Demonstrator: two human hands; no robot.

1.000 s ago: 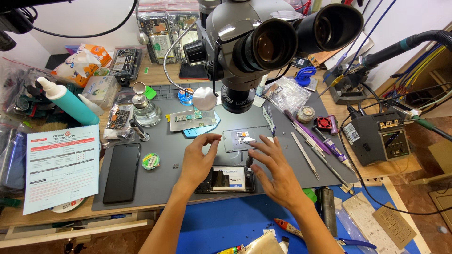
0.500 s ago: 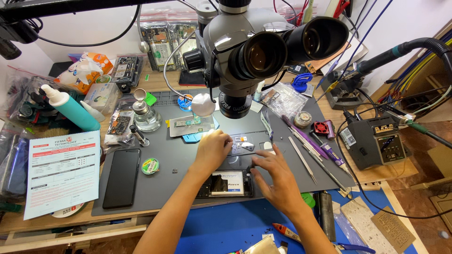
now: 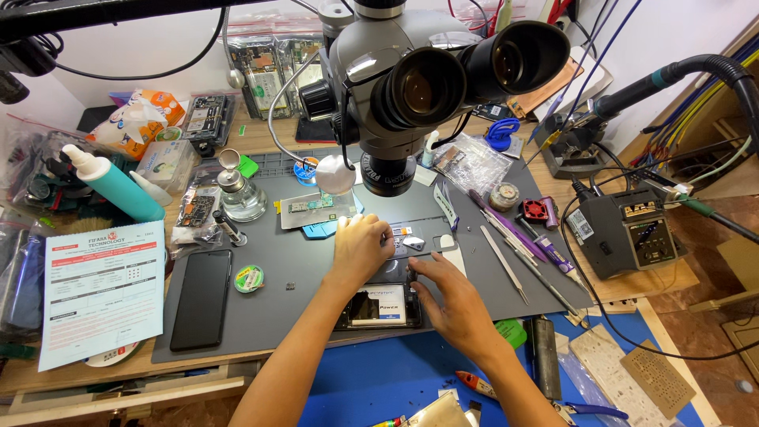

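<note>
A: Where are the two hands in the frame?

B: Both are in the lower centre, on the grey work mat [image 3: 300,292]. The left hand [image 3: 360,249] lies palm down with the fingers curled together, and its fingertips are at a small circuit board [image 3: 407,237] under the microscope [image 3: 403,87]. If it pinches the board, I cannot tell, because the fingers hide the contact.

A: And the right hand?

B: The right hand [image 3: 451,304] is lower, a little to the right. Its fingers are spread and lie flat, and the fingertips touch the right edge of the opened phone [image 3: 378,307]. It holds nothing between the fingers.

A: Where is that phone exactly?

B: At the lower edge of the mat, between the two forearms, with its battery and white label facing up.

A: What else is around?

B: On the left of the mat lies a black phone [image 3: 202,299] with a dark screen, and beside it a small green solder wick roll [image 3: 249,278]. More to the left is a printed paper form [image 3: 99,289]. In the upper left stands a teal squeeze bottle [image 3: 115,186], and near it a glass dispenser bottle [image 3: 237,194]. On the right of the mat lie tweezers [image 3: 504,265], and at the right edge sits a soldering station [image 3: 632,233].
</note>
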